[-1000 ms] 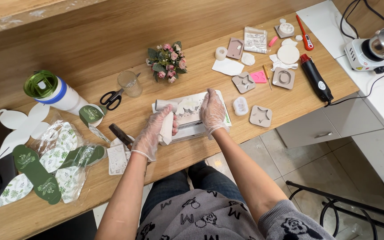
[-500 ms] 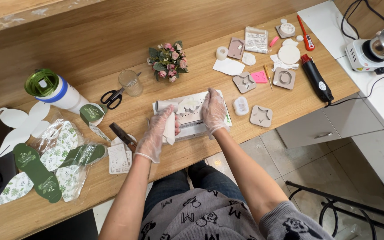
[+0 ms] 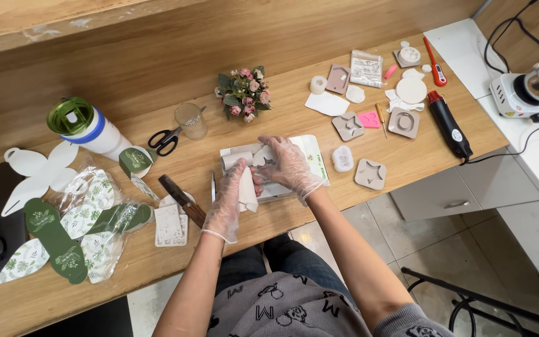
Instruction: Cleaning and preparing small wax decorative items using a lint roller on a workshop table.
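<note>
Shifted since half a second ago: left hand (image 3: 232,198) drawn back toward the bench's front edge, now gripping a white rolled sheet (image 3: 246,187) upright. Right hand (image 3: 287,167) curled over the white tray (image 3: 315,162), fingers bent, touching the roll's top end. Roll caught between both gloved hands, near the front edge, just beside a wooden-handled knife (image 3: 182,200).

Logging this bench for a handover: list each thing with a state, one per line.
left hand: gloved, gripping a white sheet
right hand: gloved, on the same sheet
scissors: lying flat, blades shut
clear cup: upright
heat gun: lying down, cord attached
star mould: lying flat
</note>
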